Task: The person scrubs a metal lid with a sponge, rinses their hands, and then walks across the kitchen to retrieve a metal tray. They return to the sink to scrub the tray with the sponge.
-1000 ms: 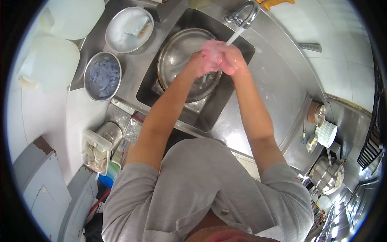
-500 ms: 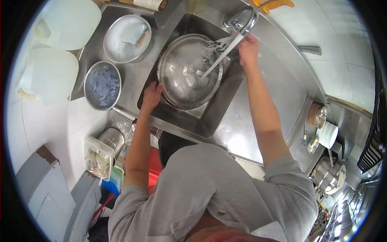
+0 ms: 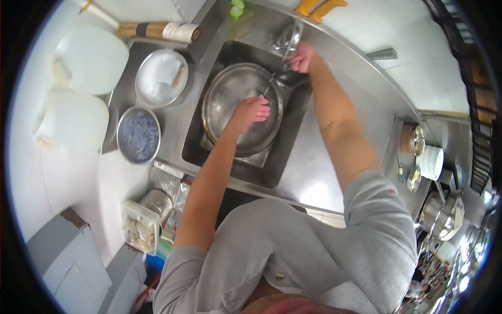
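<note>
A round metal lid [image 3: 219, 97] lies in the rectangular sink [image 3: 283, 170], its rim close to the sink's left wall. Over the middle of the lid is my left hand [image 3: 252, 113], its fingers stretched to the right and slightly bent; it hides the lid's handle. My right hand [image 3: 301, 56] is closed at the tap [image 3: 287, 39] behind the sink, and its grip is partly blurred. Only a thin trace of water shows between the tap and the lid.
Left of the sink stand a white-filled bowl [image 3: 157, 86] with a scrubber and a metal bowl [image 3: 138, 135] with grey-blue cloth. Large jugs [image 3: 91, 57] line the left wall. Stacked plates [image 3: 431, 162] and a pot [image 3: 438, 214] are at the right.
My left hand has left the lid's left rim and moved right, over its middle. My right hand stays by the tap. The strong water stream has shrunk. The camera view has shifted.
</note>
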The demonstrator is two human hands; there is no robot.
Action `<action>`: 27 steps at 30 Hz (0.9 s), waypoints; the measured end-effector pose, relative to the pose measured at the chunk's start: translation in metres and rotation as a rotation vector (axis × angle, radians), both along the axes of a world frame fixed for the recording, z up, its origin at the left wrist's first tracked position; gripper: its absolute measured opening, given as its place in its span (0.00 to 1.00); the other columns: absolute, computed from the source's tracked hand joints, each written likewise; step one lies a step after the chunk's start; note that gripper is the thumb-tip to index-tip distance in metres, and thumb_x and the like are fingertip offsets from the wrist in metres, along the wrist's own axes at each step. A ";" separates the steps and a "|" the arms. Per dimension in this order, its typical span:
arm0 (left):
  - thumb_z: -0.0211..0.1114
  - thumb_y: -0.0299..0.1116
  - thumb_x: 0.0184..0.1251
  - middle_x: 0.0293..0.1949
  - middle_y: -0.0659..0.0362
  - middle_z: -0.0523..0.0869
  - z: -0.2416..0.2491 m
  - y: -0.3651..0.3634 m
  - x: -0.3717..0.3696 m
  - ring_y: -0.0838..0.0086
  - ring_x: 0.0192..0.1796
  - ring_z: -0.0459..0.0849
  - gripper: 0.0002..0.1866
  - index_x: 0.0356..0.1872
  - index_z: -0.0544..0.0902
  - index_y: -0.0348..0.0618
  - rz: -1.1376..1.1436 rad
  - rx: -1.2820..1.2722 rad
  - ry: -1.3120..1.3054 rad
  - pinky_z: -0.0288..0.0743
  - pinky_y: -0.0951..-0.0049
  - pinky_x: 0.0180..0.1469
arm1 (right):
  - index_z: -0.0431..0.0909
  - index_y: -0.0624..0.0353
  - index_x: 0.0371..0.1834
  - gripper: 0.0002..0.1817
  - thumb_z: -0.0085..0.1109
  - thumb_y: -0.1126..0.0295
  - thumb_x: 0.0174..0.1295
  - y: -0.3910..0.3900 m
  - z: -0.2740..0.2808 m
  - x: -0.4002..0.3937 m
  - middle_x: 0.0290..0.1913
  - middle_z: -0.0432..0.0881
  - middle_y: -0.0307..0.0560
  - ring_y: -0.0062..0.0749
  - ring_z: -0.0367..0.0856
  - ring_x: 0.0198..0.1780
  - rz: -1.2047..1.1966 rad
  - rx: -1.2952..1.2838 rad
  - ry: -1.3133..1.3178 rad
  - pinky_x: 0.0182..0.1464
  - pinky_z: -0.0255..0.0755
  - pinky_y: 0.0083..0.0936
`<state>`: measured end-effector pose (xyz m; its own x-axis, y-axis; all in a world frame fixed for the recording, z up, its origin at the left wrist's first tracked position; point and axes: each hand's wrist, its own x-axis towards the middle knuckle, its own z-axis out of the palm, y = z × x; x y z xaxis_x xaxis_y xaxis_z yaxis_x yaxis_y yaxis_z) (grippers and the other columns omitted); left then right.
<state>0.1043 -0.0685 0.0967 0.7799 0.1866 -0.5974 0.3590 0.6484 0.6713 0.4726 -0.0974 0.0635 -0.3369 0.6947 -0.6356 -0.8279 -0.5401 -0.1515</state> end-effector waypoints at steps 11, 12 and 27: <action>0.44 0.61 0.77 0.57 0.52 0.80 0.062 -0.103 0.023 0.65 0.57 0.81 0.34 0.64 0.71 0.38 -0.187 -0.550 -0.009 0.76 0.62 0.60 | 0.80 0.60 0.43 0.16 0.52 0.58 0.66 -0.209 0.105 -0.325 0.44 0.83 0.58 0.60 0.81 0.46 -0.419 -0.019 -2.577 0.50 0.74 0.47; 0.44 0.61 0.78 0.58 0.52 0.78 0.076 -0.128 0.024 0.65 0.56 0.81 0.34 0.66 0.69 0.39 -0.221 -0.588 0.046 0.76 0.62 0.58 | 0.80 0.59 0.41 0.15 0.51 0.59 0.67 -0.240 0.103 -0.327 0.43 0.84 0.58 0.60 0.81 0.46 -0.389 -0.093 -2.431 0.50 0.74 0.47; 0.64 0.39 0.71 0.50 0.55 0.87 0.210 -0.474 -0.045 0.76 0.49 0.85 0.22 0.61 0.80 0.38 -1.811 0.694 -0.987 0.78 0.73 0.52 | 0.79 0.52 0.62 0.29 0.62 0.47 0.63 -0.702 0.068 -0.645 0.56 0.82 0.47 0.41 0.79 0.53 -1.201 -1.212 -1.147 0.53 0.74 0.39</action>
